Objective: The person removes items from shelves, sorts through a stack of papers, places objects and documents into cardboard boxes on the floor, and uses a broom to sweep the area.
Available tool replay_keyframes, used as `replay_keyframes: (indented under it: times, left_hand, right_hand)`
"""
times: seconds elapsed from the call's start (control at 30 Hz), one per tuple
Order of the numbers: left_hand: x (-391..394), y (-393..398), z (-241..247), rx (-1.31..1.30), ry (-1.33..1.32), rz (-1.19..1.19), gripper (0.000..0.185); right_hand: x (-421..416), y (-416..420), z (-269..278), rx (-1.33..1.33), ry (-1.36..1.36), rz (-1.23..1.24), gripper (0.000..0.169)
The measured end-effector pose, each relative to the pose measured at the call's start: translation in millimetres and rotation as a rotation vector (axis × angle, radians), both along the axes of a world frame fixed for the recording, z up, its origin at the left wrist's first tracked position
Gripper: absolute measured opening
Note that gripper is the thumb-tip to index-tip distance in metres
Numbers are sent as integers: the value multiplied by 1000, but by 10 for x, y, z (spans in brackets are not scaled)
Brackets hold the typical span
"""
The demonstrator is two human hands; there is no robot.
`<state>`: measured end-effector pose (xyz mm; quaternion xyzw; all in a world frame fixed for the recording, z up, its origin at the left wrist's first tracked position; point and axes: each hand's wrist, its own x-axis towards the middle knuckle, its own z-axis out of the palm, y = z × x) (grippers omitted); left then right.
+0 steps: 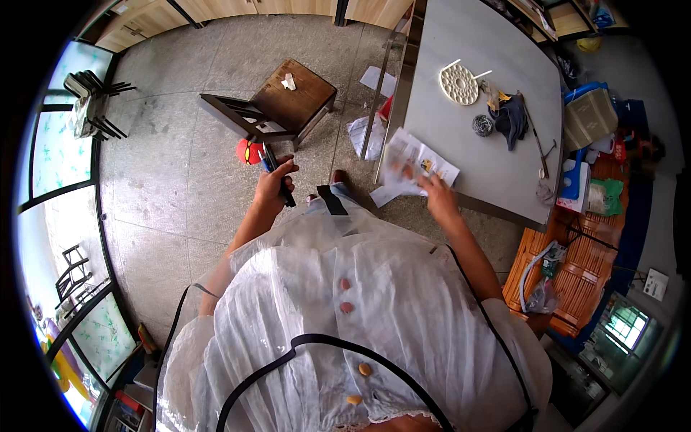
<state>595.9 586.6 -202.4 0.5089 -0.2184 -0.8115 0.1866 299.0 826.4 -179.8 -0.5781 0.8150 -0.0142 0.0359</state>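
My left hand (275,183) is closed around a few slim pen-like items, among them a blue pen (264,162) and a longer black one (287,194); their exact kind is hard to tell. Over the near edge of the grey table (453,146), my right hand (440,198) pinches the corner of printed paper sheets (415,162). Colored pictures show on the sheets, and their left part is blurred. Another white sheet (386,195) hangs below them, past the table edge. A clear plastic apron (302,227) covers my front.
A wooden chair (294,86) with crumpled tissue stands ahead, a red ball-like object (250,152) beside it. On the table lie a round cream rack (459,85), a steel scourer (482,125), dark cloth (510,121) and a thin rod (533,129). An orange slatted bench (580,270) is right.
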Motion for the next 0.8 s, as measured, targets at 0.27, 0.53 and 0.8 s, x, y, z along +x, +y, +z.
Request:
replay_keyframes:
  times: [0.27, 0.53, 0.8]
  left_hand:
    - [-291, -786, -128, -131, -71, -59, 24]
    - [-669, -1472, -199, -32, -59, -97, 24]
    - [-724, -1779, -280, 153, -48, -250, 21]
  right_hand:
    - [-389, -591, 929, -540, 29, -262, 13]
    - [-472, -692, 419, -42, -1030, -584, 22]
    - [-997, -299, -241, 101, -871, -751, 38]
